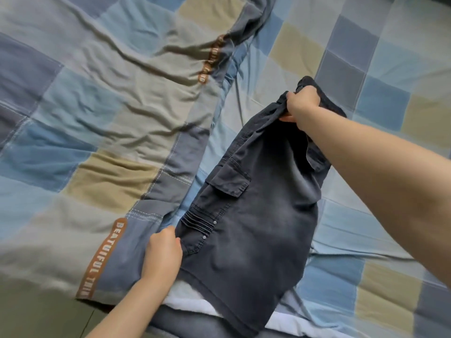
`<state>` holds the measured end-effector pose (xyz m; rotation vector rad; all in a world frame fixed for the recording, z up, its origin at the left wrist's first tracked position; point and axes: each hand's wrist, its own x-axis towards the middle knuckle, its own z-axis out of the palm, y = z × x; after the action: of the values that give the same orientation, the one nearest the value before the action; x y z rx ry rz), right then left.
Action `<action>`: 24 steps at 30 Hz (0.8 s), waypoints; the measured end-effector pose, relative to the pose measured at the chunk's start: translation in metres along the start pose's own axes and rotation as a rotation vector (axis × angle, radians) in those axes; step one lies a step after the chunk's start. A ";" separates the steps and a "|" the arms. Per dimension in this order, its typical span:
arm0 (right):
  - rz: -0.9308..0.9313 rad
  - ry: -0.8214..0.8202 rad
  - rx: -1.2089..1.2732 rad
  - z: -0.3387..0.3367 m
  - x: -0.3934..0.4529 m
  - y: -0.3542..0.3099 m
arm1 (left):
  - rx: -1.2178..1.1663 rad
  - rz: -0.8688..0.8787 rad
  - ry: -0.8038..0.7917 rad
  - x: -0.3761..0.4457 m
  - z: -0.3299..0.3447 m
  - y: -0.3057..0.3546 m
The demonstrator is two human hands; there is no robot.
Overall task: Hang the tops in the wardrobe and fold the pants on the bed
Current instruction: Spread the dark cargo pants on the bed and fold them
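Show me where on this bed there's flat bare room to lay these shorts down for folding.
The flattest free patch is the checked sheet right of the right hand, toward the far right corner. More sheet lies bare beyond the dark cargo shorts, at lower right. The left is crowded by the rumpled quilt beside the left hand; other garments fill the near edge.
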<state>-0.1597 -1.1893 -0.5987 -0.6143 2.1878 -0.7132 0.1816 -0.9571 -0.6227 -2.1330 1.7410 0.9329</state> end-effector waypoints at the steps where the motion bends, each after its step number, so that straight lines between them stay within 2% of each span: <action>1: -0.018 -0.029 -0.021 0.004 0.002 -0.003 | 0.028 -0.004 -0.011 0.001 0.000 0.001; 5: -0.103 -0.220 -0.080 0.020 0.006 -0.011 | 0.184 -0.032 -0.066 0.007 0.004 0.007; 6: -0.151 -0.210 -0.092 0.020 0.001 -0.008 | 0.197 -0.043 -0.075 0.008 0.006 0.008; 9: -0.259 -0.004 0.011 0.004 -0.026 0.024 | 0.157 -0.011 -0.059 0.005 0.016 0.010; 11: -0.223 0.191 0.041 -0.018 -0.053 0.070 | 0.185 0.032 -0.034 0.001 0.021 0.010; 14: 0.050 0.369 0.021 -0.044 -0.091 0.170 | 0.206 0.038 -0.022 0.003 0.023 0.009; 16: 0.284 0.287 0.021 -0.047 -0.119 0.229 | 0.210 0.025 -0.036 0.005 0.022 0.010; 18: 0.411 0.115 0.074 -0.044 -0.148 0.263 | 0.198 0.022 -0.048 0.005 0.021 0.010; 20: 0.496 -0.066 0.167 -0.041 -0.172 0.274 | 0.188 0.015 -0.049 0.003 0.020 0.009; 24: 0.628 -0.395 0.561 -0.043 -0.201 0.267 | 0.093 0.029 -0.053 0.005 0.017 0.004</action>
<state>-0.1246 -0.8582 -0.6477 0.2090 1.5699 -0.7326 0.1728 -0.9526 -0.6381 -2.0129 1.7582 0.8894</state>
